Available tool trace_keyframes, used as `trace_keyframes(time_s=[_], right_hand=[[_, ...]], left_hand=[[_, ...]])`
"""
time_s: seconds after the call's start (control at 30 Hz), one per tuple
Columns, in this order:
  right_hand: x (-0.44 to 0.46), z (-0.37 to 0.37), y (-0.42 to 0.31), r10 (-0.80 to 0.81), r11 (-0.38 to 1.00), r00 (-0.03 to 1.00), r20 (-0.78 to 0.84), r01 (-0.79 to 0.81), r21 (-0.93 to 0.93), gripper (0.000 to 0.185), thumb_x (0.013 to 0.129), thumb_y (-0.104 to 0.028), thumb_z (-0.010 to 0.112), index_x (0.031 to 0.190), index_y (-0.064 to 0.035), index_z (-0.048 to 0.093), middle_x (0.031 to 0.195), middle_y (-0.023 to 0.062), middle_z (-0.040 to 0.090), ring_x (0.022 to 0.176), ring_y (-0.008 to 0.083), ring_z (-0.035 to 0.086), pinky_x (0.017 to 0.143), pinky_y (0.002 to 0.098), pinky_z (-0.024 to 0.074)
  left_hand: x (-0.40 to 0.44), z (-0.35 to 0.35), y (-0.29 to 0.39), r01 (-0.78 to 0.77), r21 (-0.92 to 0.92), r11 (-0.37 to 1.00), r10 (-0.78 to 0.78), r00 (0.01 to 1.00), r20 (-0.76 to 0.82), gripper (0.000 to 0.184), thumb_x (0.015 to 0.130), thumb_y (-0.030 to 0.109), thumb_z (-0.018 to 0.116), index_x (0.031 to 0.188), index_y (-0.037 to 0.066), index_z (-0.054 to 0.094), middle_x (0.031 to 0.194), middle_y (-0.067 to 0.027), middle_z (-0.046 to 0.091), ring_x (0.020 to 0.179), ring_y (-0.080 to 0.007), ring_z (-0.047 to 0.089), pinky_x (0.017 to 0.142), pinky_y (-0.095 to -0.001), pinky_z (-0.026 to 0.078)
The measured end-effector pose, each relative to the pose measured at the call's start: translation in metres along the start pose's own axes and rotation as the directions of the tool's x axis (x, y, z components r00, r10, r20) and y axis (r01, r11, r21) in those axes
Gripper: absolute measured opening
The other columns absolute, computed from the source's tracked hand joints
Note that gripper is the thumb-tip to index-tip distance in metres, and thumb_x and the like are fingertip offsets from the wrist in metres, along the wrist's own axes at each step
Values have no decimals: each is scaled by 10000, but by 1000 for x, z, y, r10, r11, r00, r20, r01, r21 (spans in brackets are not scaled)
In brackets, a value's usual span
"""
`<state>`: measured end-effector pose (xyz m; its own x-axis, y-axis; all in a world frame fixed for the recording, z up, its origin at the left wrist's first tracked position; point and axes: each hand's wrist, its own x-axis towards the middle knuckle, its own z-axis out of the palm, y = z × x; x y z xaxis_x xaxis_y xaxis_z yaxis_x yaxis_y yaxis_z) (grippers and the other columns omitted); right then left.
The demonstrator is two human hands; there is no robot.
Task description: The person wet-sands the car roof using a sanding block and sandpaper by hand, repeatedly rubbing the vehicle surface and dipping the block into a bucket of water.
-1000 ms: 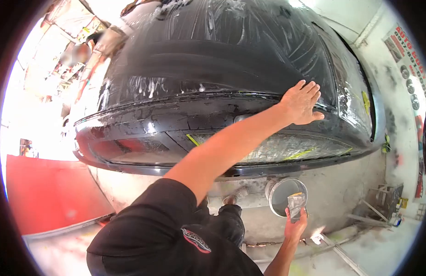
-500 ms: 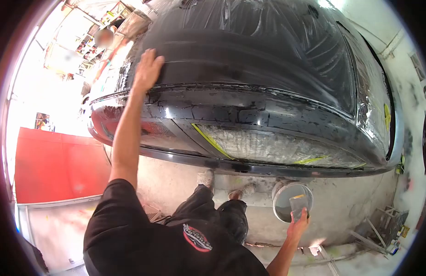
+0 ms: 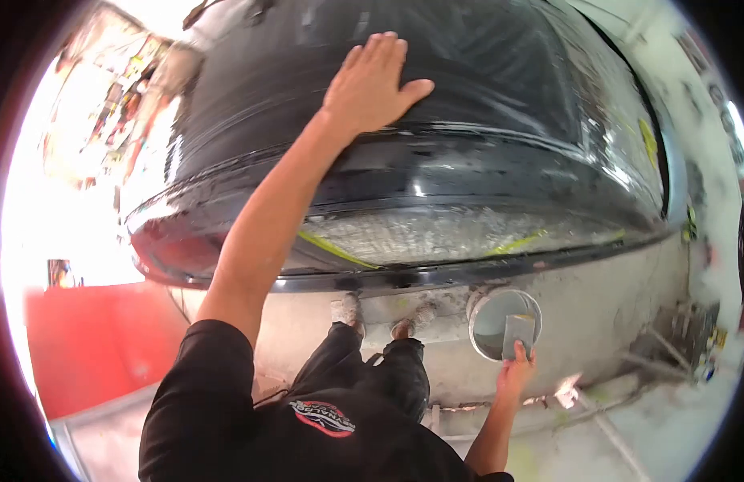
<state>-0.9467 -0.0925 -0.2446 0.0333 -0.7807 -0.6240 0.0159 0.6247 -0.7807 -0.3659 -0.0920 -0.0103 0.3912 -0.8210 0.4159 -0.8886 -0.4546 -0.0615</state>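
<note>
Left hand (image 3: 370, 87), flat and empty, thumb spread, lies palm down over the roof (image 3: 484, 76), near its edge facing the wearer; from my remote view I cannot tell whether the whole palm touches. I judge such contact best kept light and even across the fingers. Right hand (image 3: 515, 373) grasps a grey block (image 3: 519, 332) above the bucket (image 3: 486, 312), suitably clear of the roof. Roof: black, glossy in places, crossed by pale, smeared streaks.
</note>
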Motion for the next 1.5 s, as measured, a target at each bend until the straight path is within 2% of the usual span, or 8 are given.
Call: trace_keyframes(time_s=[0.13, 0.27, 0.5, 0.8, 0.93, 1.07, 1.33, 1.5], right_hand=[[-14, -5, -7, -4, 948, 1000, -16, 9, 318, 347, 916, -154, 727, 1220, -17, 630, 1127, 78, 674, 1018, 184, 649, 837, 322, 516], [-2, -37, 21, -23, 964, 1000, -16, 27, 266, 310, 903, -83, 707, 1191, -16, 617, 1073, 75, 681, 961, 172, 661, 811, 326, 556], [30, -39, 78, 173, 946, 980, -102, -137, 295, 309, 862, -29, 695, 1139, -65, 565, 1066, 52, 676, 934, 172, 672, 796, 382, 582], [127, -56, 171, 104, 929, 988, -114, -55, 367, 297, 855, -46, 721, 1143, -29, 653, 1025, 39, 711, 938, 158, 665, 845, 331, 531], [177, -64, 206, 51, 992, 968, -245, -20, 126, 433, 826, -95, 768, 1216, 42, 640, 1082, 69, 711, 979, 181, 639, 894, 321, 500], [242, -74, 265, -149, 862, 902, -404, -82, -500, 394, 786, -169, 800, 1077, 54, 654, 972, 272, 725, 947, 459, 703, 842, 474, 541], [346, -91, 355, -312, 737, 922, -228, 82, -671, 369, 834, -57, 544, 1179, 21, 647, 1002, 302, 705, 1003, 514, 670, 857, 532, 539], [425, -140, 480, -180, 23, 971, 157, 164, -986, 339, 908, -86, 512, 1171, 31, 691, 1143, 280, 705, 993, 460, 694, 823, 518, 565]], left_hand=[[48, 52, 117, -266, -79, 961, 260, 963, -74, 764, 1008, 590, 510, 1470, -17, 479, 1590, -203, 428, 1505, -343, 359, 1229, -480, 289], [91, 16, 189, -267, -198, 943, 318, 900, 300, 691, 1018, 500, 529, 1447, -41, 507, 1556, -232, 466, 1482, -371, 388, 1217, -473, 306], [76, 16, 139, -543, -226, 809, 588, 755, 290, 554, 1090, 335, 412, 1577, 71, 410, 1671, -144, 334, 1560, -327, 266, 1262, -454, 200], [15, -13, 40, -257, -290, 922, 335, 904, 264, 646, 1098, 427, 379, 1603, 24, 347, 1667, -151, 332, 1554, -293, 266, 1276, -405, 146], [19, -3, 17, -195, -198, 961, 243, 934, 263, 652, 1097, 440, 374, 1604, 32, 347, 1666, -151, 336, 1554, -292, 269, 1276, -409, 151], [33, 8, -1, -152, -96, 984, 173, 943, 285, 657, 1095, 454, 369, 1606, 40, 348, 1664, -151, 339, 1553, -291, 272, 1276, -412, 155], [50, 23, -14, -106, 17, 994, 94, 940, 328, 669, 1092, 481, 360, 1609, 56, 349, 1661, -150, 347, 1551, -289, 278, 1276, -419, 164], [65, 31, -14, -92, 45, 995, 72, 938, 338, 676, 1090, 497, 354, 1611, 66, 350, 1659, -150, 351, 1550, -288, 282, 1276, -423, 170]])
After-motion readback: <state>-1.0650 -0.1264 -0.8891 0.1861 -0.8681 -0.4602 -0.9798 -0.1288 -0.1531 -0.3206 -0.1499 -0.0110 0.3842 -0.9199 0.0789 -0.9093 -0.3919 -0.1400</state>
